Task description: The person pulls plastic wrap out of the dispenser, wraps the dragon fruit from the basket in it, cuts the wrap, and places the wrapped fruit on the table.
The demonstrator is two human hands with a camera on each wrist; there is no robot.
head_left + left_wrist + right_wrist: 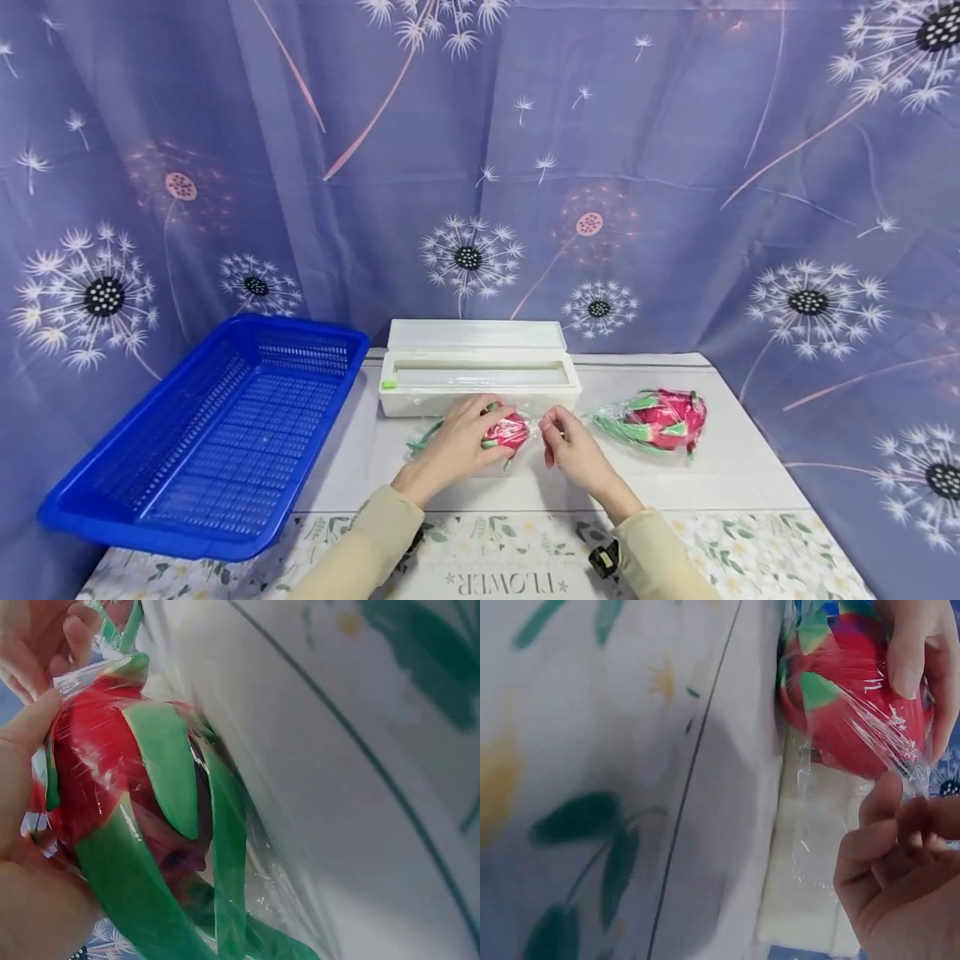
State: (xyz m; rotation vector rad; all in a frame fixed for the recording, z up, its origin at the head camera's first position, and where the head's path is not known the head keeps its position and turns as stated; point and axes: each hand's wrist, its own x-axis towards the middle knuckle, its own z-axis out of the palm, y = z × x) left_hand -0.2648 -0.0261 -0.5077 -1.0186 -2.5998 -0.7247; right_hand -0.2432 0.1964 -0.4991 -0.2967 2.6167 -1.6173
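A red dragon fruit [507, 431] with green scales, wrapped in clear plastic film, is gripped by my left hand [467, 437], thumb on one side and fingers over the other. In the left wrist view the film stretches shiny over the dragon fruit [97, 765] and its long green scales. My right hand [572, 448] pinches a gathered end of the cling film [915, 778] beside the fruit, fingers curled. Behind both hands stands an open white cling film box [480, 398] with its roll inside and a green slider at the left.
A second film-wrapped dragon fruit [671, 421] lies on the table to the right. The large blue plastic basket [288, 467] takes up the left side. A floral cloth [750, 546] covers the table's front, and a purple dandelion curtain [645, 125] hangs behind.
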